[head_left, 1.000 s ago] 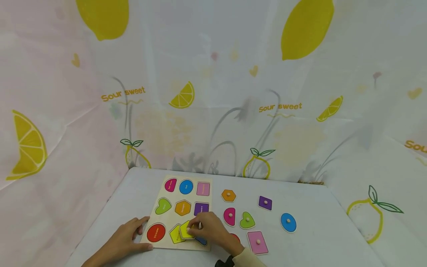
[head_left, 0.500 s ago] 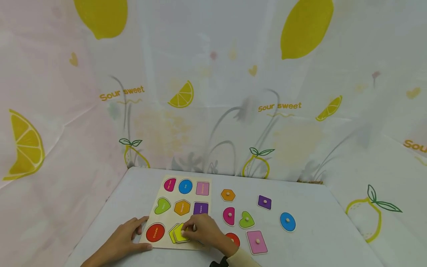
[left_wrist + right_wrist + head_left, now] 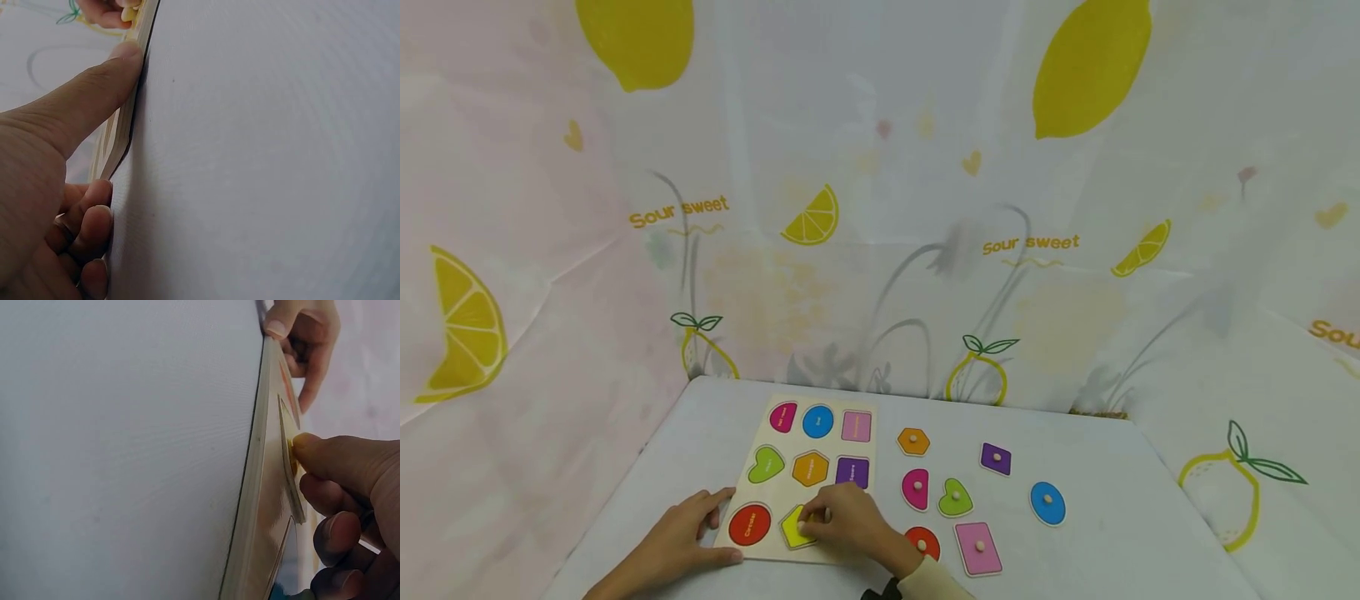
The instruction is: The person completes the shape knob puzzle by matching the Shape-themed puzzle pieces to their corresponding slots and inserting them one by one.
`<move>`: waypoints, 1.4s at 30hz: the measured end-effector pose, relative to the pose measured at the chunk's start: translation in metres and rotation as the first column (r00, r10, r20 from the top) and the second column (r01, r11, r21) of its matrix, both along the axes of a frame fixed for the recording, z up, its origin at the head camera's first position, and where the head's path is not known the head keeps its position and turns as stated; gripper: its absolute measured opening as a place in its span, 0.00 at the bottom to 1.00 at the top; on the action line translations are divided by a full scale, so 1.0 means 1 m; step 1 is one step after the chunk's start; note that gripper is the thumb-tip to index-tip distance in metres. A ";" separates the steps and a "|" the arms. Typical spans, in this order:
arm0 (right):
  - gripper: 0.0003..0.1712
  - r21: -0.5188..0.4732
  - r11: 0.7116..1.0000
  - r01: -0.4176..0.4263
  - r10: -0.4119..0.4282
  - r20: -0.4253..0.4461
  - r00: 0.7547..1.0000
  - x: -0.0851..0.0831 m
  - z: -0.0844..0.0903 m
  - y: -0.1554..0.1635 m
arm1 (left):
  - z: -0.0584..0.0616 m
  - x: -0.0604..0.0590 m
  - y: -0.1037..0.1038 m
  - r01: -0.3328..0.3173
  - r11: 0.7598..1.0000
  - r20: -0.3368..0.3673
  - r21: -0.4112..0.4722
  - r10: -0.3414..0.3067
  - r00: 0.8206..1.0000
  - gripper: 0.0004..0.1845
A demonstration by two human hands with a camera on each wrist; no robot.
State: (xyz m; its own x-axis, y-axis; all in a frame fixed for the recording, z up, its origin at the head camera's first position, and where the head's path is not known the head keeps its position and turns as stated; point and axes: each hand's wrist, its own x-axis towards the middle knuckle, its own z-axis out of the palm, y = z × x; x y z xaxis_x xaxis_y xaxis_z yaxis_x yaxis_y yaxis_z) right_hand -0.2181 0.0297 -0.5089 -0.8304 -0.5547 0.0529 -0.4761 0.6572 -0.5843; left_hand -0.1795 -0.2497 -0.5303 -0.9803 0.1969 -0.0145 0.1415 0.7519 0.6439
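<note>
My right hand pinches the knob of the yellow pentagon puzzle piece over the yellow pentagon place in the puzzle board's bottom row. In the right wrist view the piece's edge stands slightly proud of the board, and thumb and fingertip meet at its knob. My left hand holds the near left corner of the puzzle board. Its thumb lies along the near edge, while curled fingertips touch the left side. The right hand hides the blue shape in that row from the head view.
Right of the board lie loose knobbed pieces: orange hexagon, magenta half circle, green heart, purple square, blue oval, pink rectangle and red circle, partly behind the right wrist. A lemon-print cloth backs the white table.
My right hand has moved left with the yellow pentagon piece, which now covers more of the printed pentagon and sits lower. The left hand stays at the board's corner.
</note>
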 end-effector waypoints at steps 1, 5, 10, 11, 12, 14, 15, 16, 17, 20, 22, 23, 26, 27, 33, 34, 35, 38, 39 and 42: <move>0.04 -0.007 1.000 0.008 -0.008 0.019 1.000 0.001 -0.001 -0.001 | 0.000 0.000 0.000 0.001 1.000 0.004 0.004 -0.001 1.000 0.53; 0.04 -0.021 0.999 0.025 -0.024 0.052 0.998 0.003 -0.002 -0.003 | 0.002 0.001 0.002 -0.016 1.000 0.031 0.008 0.016 0.999 0.52; 0.03 -0.017 1.000 0.024 -0.023 0.051 0.998 0.002 -0.001 -0.004 | 0.003 0.000 0.002 -0.035 0.999 0.048 0.004 0.034 0.998 0.53; 0.04 -0.013 1.000 0.023 -0.022 0.050 0.998 0.002 0.000 -0.003 | 0.002 -0.001 0.002 -0.033 0.999 0.047 0.003 0.033 0.998 0.53; 0.04 -0.009 1.000 0.021 -0.021 0.051 0.998 0.002 0.000 -0.003 | 0.002 -0.001 0.002 -0.029 1.000 0.046 0.002 0.029 0.998 0.53; 0.05 -0.006 1.000 0.015 -0.015 0.043 0.999 0.002 0.002 0.000 | 0.002 -0.002 0.002 -0.021 1.000 0.043 0.000 0.021 0.999 0.53; 0.06 -0.010 1.000 0.011 -0.011 0.040 0.999 0.002 0.003 0.003 | 0.002 -0.003 0.002 -0.016 1.000 0.041 -0.002 0.016 0.999 0.53; 0.06 -0.013 1.000 0.006 -0.005 0.030 1.000 0.001 0.004 0.006 | 0.002 -0.003 0.002 -0.014 1.000 0.040 -0.005 0.014 0.999 0.53; 0.06 -0.017 1.000 0.001 0.000 0.018 1.000 0.001 0.006 0.010 | 0.002 -0.004 0.002 -0.014 1.000 0.041 -0.006 0.014 0.999 0.53; 0.05 -0.015 1.000 -0.009 0.009 -0.038 0.999 0.001 0.008 0.025 | 0.002 -0.005 0.003 -0.028 1.000 0.053 -0.008 0.028 0.998 0.54; 0.05 -0.016 1.000 -0.001 0.000 -0.060 0.998 0.001 0.009 0.037 | 0.003 -0.005 0.004 -0.039 0.999 0.061 -0.012 0.040 0.997 0.55; 0.04 -0.018 1.000 0.005 -0.006 -0.061 0.998 0.002 0.009 0.044 | 0.003 -0.005 0.005 -0.044 0.999 0.063 -0.013 0.044 0.997 0.55; 0.04 -0.038 0.999 0.031 -0.032 -0.042 0.999 0.006 0.008 0.065 | 0.003 -0.004 0.005 -0.047 0.999 0.062 -0.015 0.048 0.997 0.55; 0.04 -0.044 0.998 0.039 -0.041 -0.036 0.999 0.007 0.007 0.072 | 0.003 -0.004 0.005 -0.041 0.999 0.059 -0.014 0.042 0.997 0.55; 0.05 -0.055 0.996 0.071 -0.072 -0.017 0.997 0.016 0.001 0.120 | 0.002 -0.005 0.005 -0.035 0.999 0.064 0.001 0.035 0.997 0.55; 0.05 -0.059 0.995 0.075 -0.076 -0.007 0.997 0.017 0.001 0.128 | 0.002 -0.005 0.006 -0.042 0.999 0.071 0.004 0.042 0.997 0.55; 0.05 -0.064 0.994 0.087 -0.087 0.003 0.996 0.019 0.001 0.136 | 0.003 -0.005 0.006 -0.050 0.999 0.077 0.005 0.050 0.996 0.56; 0.05 -0.079 0.990 0.117 -0.114 0.038 0.993 0.024 0.004 0.154 | 0.005 -0.005 0.006 -0.043 0.999 0.080 0.008 0.042 0.996 0.55; 0.06 -0.087 0.988 0.129 -0.126 0.047 0.991 0.025 0.005 0.159 | 0.005 -0.005 0.006 -0.040 0.999 0.079 0.009 0.039 0.996 0.55; 0.06 -0.112 0.982 0.153 -0.146 0.068 0.987 0.027 0.005 0.168 | 0.005 -0.005 0.005 -0.045 0.999 0.082 0.008 0.044 0.996 0.55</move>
State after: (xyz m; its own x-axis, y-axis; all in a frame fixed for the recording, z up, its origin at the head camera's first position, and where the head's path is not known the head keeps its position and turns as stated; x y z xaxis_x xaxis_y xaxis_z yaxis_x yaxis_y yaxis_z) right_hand -0.1908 0.1975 -0.5038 -0.9069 -0.4174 0.0578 -0.3402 0.6442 -0.6850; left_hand -0.1844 -0.2451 -0.5250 -0.9837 0.1538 -0.0937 0.0545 0.7501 0.6591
